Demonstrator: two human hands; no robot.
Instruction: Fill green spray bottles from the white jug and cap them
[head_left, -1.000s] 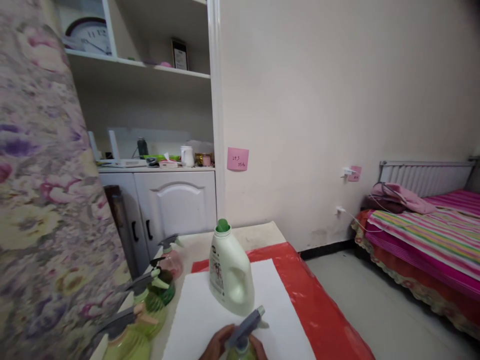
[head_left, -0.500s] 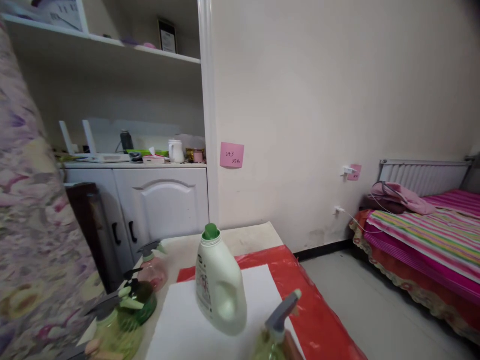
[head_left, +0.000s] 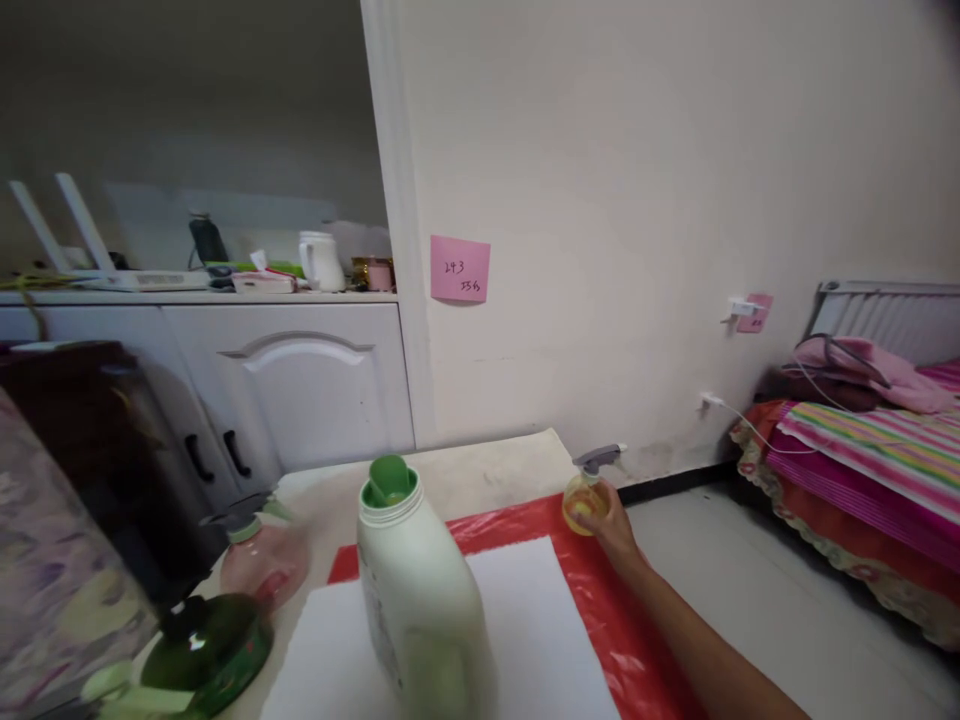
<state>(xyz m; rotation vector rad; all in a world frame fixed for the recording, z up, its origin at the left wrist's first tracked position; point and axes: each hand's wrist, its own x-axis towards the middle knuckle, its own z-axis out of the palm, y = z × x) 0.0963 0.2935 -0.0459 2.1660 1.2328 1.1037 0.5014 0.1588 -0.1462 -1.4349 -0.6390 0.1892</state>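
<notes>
My right hand (head_left: 606, 522) is closed around a small round spray bottle (head_left: 579, 502) with yellowish liquid and a grey trigger head. It holds the bottle at the far right of the table, by the red plastic sheet (head_left: 585, 590). In the middle, a large pale green detergent jug (head_left: 427, 590) stands on white paper (head_left: 517, 600), a green cup-like insert (head_left: 390, 480) in its mouth. To the left are a pink spray bottle (head_left: 264, 562) and a dark green pump bottle (head_left: 210, 650). A pale green nozzle (head_left: 139, 692) shows at the lower left edge. My left hand is out of view.
The cream tabletop (head_left: 487, 470) ends near the wall, where a pink note (head_left: 460, 270) hangs. A white cabinet (head_left: 315, 400) and a floral cloth (head_left: 60, 590) are at left. A bed (head_left: 862, 490) stands at right.
My right hand has carried the yellowish spray bottle from the near right to the far right of the table. Fingers at the lower left have left the view. The camera has shifted.
</notes>
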